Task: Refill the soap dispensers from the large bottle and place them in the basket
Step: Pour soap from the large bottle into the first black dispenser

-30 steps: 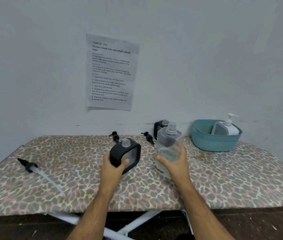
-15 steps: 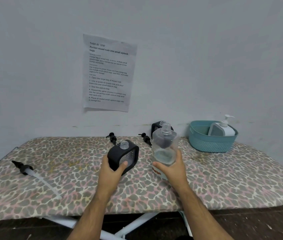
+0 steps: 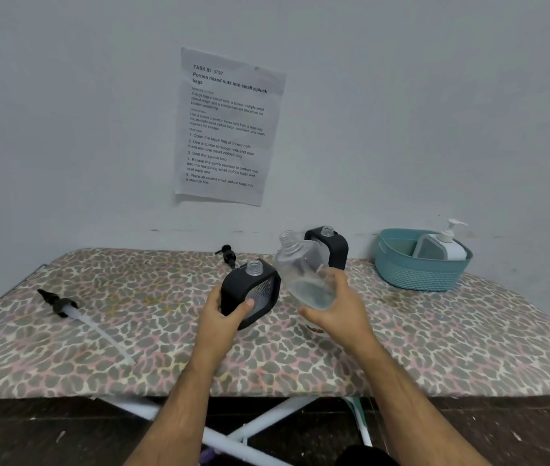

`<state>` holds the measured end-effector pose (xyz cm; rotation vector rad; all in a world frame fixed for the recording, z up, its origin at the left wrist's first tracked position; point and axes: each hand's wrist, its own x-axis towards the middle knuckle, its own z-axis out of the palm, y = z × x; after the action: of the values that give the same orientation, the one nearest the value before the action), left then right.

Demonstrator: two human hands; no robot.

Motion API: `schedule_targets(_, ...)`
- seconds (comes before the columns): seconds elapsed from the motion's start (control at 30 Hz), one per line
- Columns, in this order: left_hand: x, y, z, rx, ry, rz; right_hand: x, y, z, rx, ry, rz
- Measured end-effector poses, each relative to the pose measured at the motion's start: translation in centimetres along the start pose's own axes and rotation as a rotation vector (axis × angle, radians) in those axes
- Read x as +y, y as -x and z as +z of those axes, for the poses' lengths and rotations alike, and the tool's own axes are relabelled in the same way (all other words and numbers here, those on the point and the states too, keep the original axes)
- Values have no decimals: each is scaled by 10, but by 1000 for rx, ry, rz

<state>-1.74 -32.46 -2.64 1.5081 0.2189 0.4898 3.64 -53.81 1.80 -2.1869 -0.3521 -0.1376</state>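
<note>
the left hand [image 3: 225, 317] is wrapped around the lower side of a black-framed soap dispenser [image 3: 251, 292], thumb across its front, holding it upright near the middle of the leopard-print ironing board [image 3: 435, 338] with its clear neck uncapped. the right hand [image 3: 337, 309] clasps the large clear bottle [image 3: 304, 274] from below and behind, the bottle tilted so its open mouth leans up and left, just beside and above the dispenser's neck; a little clear liquid sits in its lower part. whether the bottle's mouth touches the dispenser cannot be told. behind the bottle, at the back edge of the board against the wall, stands a second black dispenser [image 3: 332, 245], also uncapped. a small black pump head [image 3: 228, 255] lies near the back edge, left of the held dispenser. a longer pump with a clear tube [image 3: 75, 314] lies toward the left end of the board. near the back right corner sits a teal basket [image 3: 421, 267], and inside it stands a white and grey dispenser [image 3: 445, 247] with its pump fitted. a printed sheet [image 3: 228, 127] is stuck to the wall above the board.
</note>
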Motion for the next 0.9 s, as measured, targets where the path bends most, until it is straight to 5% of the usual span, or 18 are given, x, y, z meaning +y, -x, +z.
schedule_targets(0.27,0,1,-1,-15,-13,22,-12,1,-18,-51,326,-73)
schedule_targets(0.9,-7,1,-3,23,-23,54,-35,21,-42,-123,544,-184)
